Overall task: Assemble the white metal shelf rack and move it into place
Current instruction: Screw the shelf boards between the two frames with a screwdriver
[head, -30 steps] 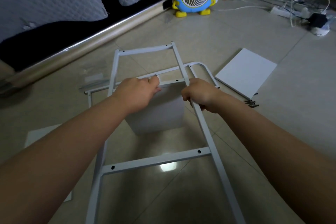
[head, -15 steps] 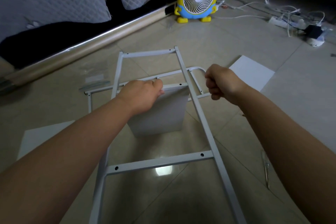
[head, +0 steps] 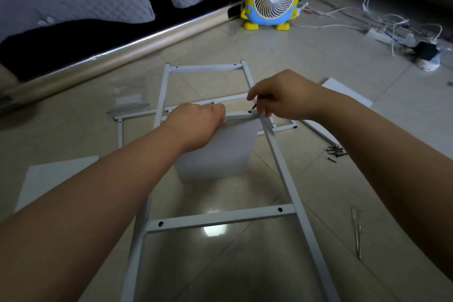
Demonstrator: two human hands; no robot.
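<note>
The white side frame is in the middle, above the tiled floor, and its near end is cut off by the picture edge. The left hand curls over the frame's middle crossbar, where a white shelf panel meets it; the fingertips are hidden. The right hand pinches a small dark screw just over a hole in the crossbar. A second frame lies behind, partly covered. A thin tool on the floor is hard to identify.

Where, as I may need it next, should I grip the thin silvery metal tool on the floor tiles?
The thin silvery metal tool lies flat, lengthwise roughly towards you: pinch its seemingly wider far end from above, across its width.
</note>
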